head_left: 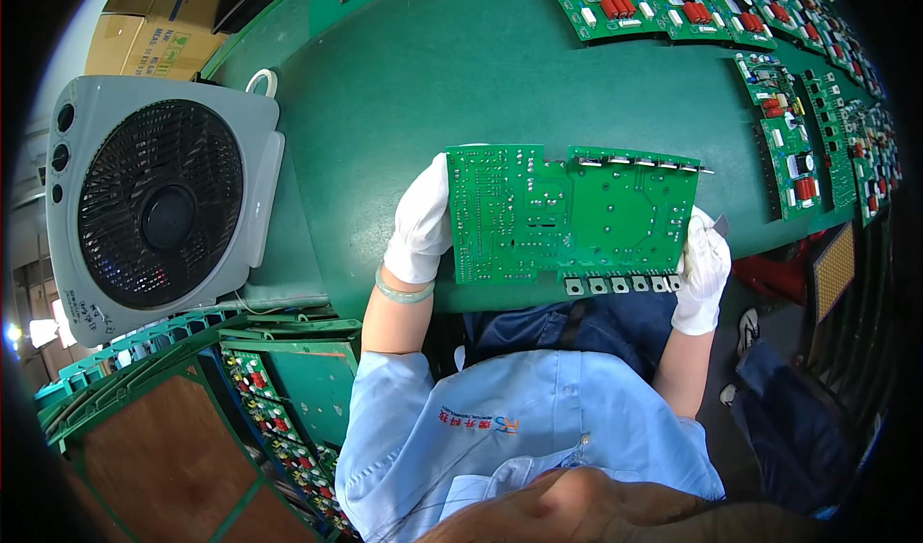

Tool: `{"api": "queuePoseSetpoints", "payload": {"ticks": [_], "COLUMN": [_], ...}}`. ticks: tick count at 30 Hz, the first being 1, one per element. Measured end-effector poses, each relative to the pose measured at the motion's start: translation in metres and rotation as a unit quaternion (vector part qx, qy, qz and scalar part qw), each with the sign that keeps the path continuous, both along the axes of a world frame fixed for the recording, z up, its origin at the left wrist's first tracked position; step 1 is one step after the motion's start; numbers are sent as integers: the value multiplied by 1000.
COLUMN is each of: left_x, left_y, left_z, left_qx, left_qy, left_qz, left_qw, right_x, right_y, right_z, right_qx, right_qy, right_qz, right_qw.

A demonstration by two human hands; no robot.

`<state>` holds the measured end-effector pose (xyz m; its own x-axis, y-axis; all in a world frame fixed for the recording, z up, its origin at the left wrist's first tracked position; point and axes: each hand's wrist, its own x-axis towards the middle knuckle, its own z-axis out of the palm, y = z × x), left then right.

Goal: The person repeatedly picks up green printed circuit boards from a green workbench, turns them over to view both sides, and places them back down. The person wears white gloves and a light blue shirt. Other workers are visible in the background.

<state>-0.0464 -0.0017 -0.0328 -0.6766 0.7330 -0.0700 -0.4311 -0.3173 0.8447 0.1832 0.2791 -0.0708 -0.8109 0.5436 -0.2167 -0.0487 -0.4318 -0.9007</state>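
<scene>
Light-blue shirt (pixel 500 418) is seen closest below, and just past it a green circuit board (pixel 567 216) is held level over the near edge of the green counter (pixel 433 72). Its short ends are gripped by both white-gloved hands, left hand (pixel 420 224) and right hand (pixel 704 269). Open counter is left beyond the board; a grey fan (pixel 159 206) flanks left, populated boards (pixel 798 149) crowd right.

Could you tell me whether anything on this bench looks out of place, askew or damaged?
Nothing stands out. Both gloved hands, left hand and right hand, hold the green circuit board level by its ends, solder side up, and the other boards lie on the green bench.
</scene>
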Motion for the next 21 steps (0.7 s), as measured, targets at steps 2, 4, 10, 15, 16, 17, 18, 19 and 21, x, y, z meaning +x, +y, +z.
{"api": "queuePoseSetpoints", "payload": {"ticks": [2, 4, 10, 15, 16, 17, 18, 19, 21], "left_x": [0, -2, -2, -2, -2, -2, -1, -1, -1], "left_y": [0, 1, 10, 11, 9, 8, 8, 7, 6], "left_z": [-1, -3, 10, 11, 10, 10, 9, 8, 6], "left_qx": [12, 41, 11, -5, -13, -21, -25, -30, -40], "left_qy": [-13, -32, -25, -27, -24, -21, -3, 16, 34], "left_qz": [-3, -16, -9, -4, 0, 3, 8, 14, 21], "left_qw": [1000, 999, 1000, 1000, 1000, 1000, 1000, 999, 998], "right_x": [0, -12, -10, -10, -10, -10, -10, -9, -9], "right_y": [-2, -14, -8, -7, -6, -6, -5, -4, -4], "right_z": [1, 12, 20, 15, 14, 13, 12, 11, 9], "right_qx": [-4, 7, 95, 118, 123, 121, 119, 117, 127], "right_qy": [-13, -43, -111, -101, -99, -101, -102, -104, -106], "right_qz": [-13, -66, -16, -10, -9, -7, -5, -3, -5], "right_qw": [1000, 997, 989, 988, 987, 988, 988, 988, 986]}}
